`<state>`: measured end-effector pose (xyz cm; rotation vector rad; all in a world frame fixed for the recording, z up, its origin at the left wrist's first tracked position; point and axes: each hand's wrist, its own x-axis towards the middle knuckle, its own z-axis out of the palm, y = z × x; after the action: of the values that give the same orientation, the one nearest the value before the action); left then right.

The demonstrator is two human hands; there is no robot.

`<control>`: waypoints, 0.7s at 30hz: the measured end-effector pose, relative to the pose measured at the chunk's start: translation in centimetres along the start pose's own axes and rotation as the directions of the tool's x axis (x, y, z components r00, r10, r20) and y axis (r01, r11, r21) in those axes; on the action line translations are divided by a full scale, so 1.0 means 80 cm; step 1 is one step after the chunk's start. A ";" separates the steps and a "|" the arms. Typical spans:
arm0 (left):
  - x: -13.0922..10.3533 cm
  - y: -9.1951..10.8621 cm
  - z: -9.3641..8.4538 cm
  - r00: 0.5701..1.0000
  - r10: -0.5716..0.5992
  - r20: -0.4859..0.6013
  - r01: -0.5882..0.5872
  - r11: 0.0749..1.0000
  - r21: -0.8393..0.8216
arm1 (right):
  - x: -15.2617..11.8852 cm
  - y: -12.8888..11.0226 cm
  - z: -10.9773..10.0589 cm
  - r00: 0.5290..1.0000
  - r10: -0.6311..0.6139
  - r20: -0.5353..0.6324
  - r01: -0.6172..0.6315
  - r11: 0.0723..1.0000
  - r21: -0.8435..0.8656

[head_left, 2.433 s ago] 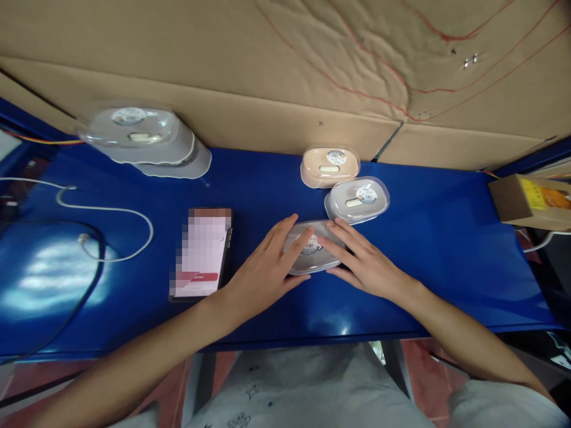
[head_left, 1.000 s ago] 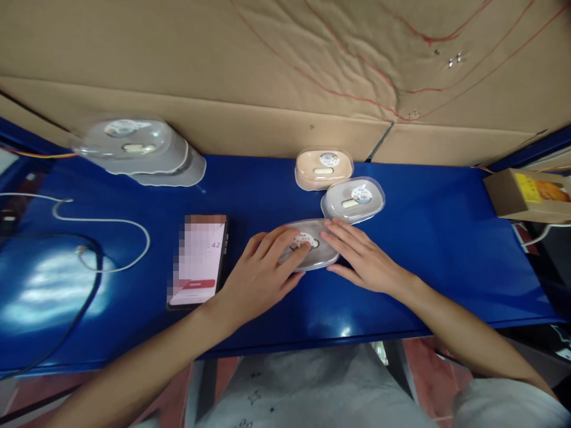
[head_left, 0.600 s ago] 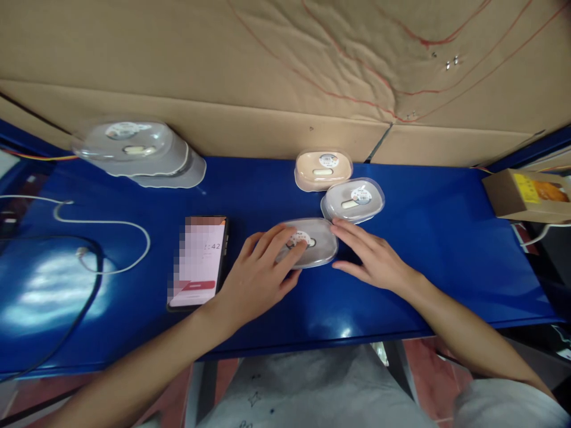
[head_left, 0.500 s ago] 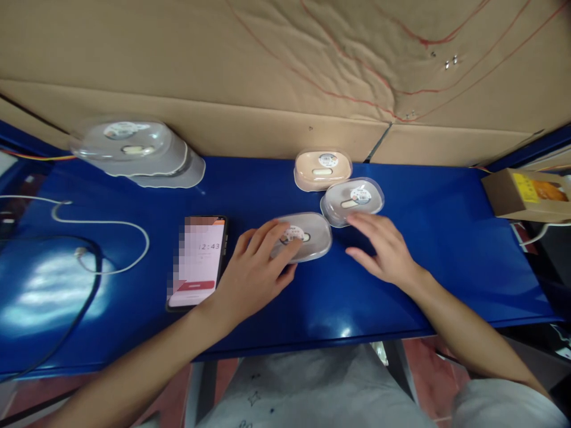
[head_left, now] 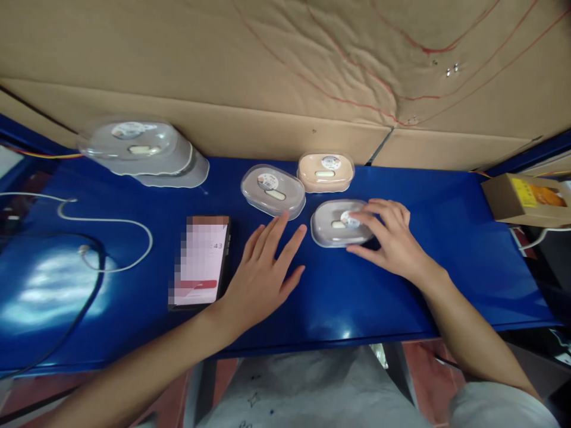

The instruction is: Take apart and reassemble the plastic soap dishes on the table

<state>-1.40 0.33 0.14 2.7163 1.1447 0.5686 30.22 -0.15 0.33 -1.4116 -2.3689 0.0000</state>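
The right hand (head_left: 390, 244) has its thumb and fingers around one end of a grey box (head_left: 329, 229). The left hand (head_left: 263, 273) is open with fingers spread; a second box (head_left: 273, 191) is at its fingertips, but I can't tell if they touch. Past both hands is a peach box (head_left: 325, 172). Clear lids cover all three, and their insides are hidden.

A glossy blue tabletop (head_left: 379, 303), shining at the left
A peach container (head_left: 325, 173) stands at the back, a middle grey container (head_left: 273, 191) just beside it, a front grey container (head_left: 328, 226) nearer the viewer — all labelled. Towards the left: a grey container stack (head_left: 147, 157), a phone (head_left: 200, 261) lying screen up, a white cable (head_left: 111, 220) and a black cable (head_left: 102, 261).
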 end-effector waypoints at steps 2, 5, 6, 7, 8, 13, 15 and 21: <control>-0.003 0.001 0.002 1.000 0.019 0.019 -0.017 0.996 -0.090 | -0.003 -0.016 -0.005 0.994 -0.101 0.044 0.096 0.990 0.100; -0.007 -0.001 0.007 0.996 0.026 0.088 -0.008 0.980 -0.201 | -0.007 -0.035 -0.007 0.980 -0.186 0.073 0.155 0.939 0.306; -0.008 -0.001 0.009 0.993 0.030 0.117 -0.002 0.973 -0.233 | -0.008 -0.038 -0.008 0.980 -0.188 0.071 0.150 0.918 0.366; -0.009 -0.002 0.011 0.989 0.035 0.143 0.003 0.966 -0.259 | -0.008 -0.039 -0.008 0.981 -0.182 0.060 0.141 0.898 0.416; -0.009 -0.002 0.012 0.986 0.041 0.159 0.005 0.960 -0.280 | -0.008 -0.038 -0.008 0.985 -0.170 0.043 0.133 0.881 0.453; -0.008 -0.003 0.011 0.987 0.052 0.149 -0.001 0.946 -0.325 | 0.000 -0.012 -0.010 0.997 0.006 -0.071 0.024 0.907 0.421; -0.007 -0.002 0.008 0.983 0.069 0.168 -0.010 0.944 -0.329 | 0.002 -0.002 -0.005 0.990 0.084 -0.111 -0.040 0.937 0.348; -0.010 0.004 0.002 0.939 0.205 0.276 -0.129 0.954 -0.272 | 0.002 0.015 0.026 0.991 0.113 -0.075 -0.091 0.963 0.252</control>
<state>-1.64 -0.48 -0.17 2.5785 0.7175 0.2782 30.52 1.00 -1.81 -1.3800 -2.1358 0.2487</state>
